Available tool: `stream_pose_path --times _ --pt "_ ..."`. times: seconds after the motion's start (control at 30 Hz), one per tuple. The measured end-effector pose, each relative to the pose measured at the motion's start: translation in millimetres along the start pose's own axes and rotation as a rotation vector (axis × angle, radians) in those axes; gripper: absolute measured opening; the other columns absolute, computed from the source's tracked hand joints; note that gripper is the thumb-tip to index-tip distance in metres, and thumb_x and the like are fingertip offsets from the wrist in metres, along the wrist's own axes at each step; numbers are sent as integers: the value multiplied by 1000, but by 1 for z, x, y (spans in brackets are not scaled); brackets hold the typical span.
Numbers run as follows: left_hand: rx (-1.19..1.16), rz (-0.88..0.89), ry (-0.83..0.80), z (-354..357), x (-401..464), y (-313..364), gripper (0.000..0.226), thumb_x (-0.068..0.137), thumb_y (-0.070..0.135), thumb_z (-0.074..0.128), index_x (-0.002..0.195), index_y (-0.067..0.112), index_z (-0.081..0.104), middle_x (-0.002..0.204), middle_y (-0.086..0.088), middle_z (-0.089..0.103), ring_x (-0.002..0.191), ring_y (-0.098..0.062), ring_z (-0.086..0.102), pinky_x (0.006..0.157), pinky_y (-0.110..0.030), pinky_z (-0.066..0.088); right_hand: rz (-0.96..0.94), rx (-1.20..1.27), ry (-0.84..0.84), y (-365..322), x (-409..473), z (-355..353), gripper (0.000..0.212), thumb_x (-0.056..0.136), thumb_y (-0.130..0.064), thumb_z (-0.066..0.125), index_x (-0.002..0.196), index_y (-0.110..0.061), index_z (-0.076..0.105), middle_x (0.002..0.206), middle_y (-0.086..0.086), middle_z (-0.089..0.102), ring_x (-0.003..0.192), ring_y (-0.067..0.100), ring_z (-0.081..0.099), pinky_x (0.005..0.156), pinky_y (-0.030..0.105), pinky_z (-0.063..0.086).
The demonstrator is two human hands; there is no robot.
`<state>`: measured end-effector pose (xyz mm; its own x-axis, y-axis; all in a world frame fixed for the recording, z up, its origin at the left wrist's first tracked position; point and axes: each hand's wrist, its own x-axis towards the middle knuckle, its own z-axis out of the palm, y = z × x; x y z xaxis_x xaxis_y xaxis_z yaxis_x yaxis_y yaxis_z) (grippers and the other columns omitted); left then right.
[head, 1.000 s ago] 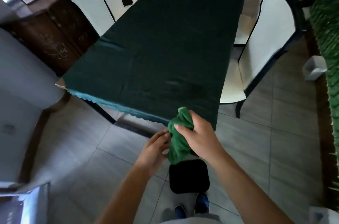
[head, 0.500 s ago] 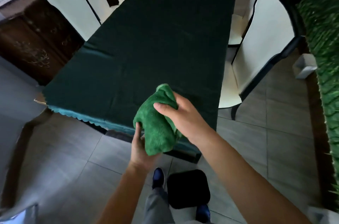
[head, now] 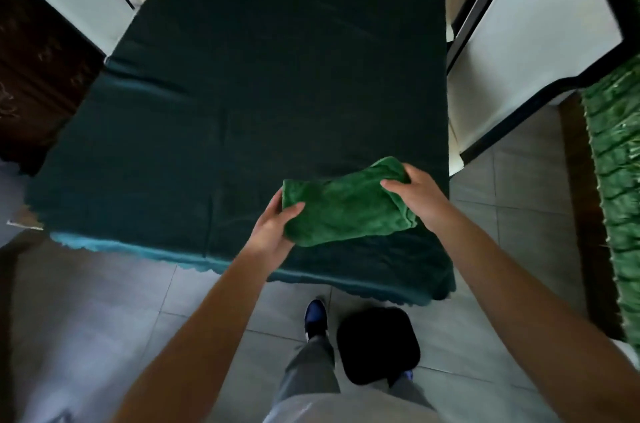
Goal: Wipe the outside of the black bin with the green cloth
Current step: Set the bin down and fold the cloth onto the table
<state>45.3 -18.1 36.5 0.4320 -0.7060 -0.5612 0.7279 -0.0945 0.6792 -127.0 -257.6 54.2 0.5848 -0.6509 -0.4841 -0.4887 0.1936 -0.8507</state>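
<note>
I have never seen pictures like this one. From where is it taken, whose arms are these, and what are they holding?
There is no machine here. A person wears a camera on the head; it looks forward and down, so you see this person's own arms, legs and a blue shoe.

The left hand and the right hand hold a green cloth between them, one at each end, above the near end of a table covered with a dark green tablecloth. Nothing else shows on the table.

On the tiled floor, by the person's feet, stands the black bin. The cloth is not touching it. White chairs stand beside the table.
</note>
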Motion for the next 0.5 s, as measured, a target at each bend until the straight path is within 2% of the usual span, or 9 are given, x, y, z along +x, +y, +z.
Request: stream_pose_path --times 0.1,0.23,0.33,0.4,0.5 --pt "23 -31 66 -3 26 2 53 97 -4 58 140 25 57 135 -9 68 124 -33 65 95 -53 57 30 -78 54 13 29 6 18 91 -27 78 103 -35 67 104 -8 75 95 14 75 75 29 58" --pt "99 -89 202 -13 44 -6 64 96 -9 55 144 33 55 133 -3 69 119 -29 67 90 -54 59 16 -235 80 30 52 14 34 91 -24 77 123 -23 65 112 -2 73 103 21 71 92 39 57" --pt "161 -113 317 -19 48 -13 67 95 -7 59 144 39 53 128 2 69 114 -25 68 93 -55 59 -45 -400 113 36 60 18 42 90 -29 77 130 -22 64 112 -4 70 101 18 66 86 31 50" --pt "202 -113 366 -22 50 -18 65 95 -4 62 143 40 55 124 4 71 110 -22 70 93 -52 60 -52 -413 138 37 63 20 45 90 -30 77 132 -22 63 112 -5 67 101 17 64 86 29 48" --pt "208 -133 423 -26 51 -18 52 96 5 64 138 36 59 121 1 72 106 -22 72 83 -42 63 -60 -422 158 39 65 20 45 90 -27 78 131 -24 63 111 -5 67 99 16 64 84 28 49"
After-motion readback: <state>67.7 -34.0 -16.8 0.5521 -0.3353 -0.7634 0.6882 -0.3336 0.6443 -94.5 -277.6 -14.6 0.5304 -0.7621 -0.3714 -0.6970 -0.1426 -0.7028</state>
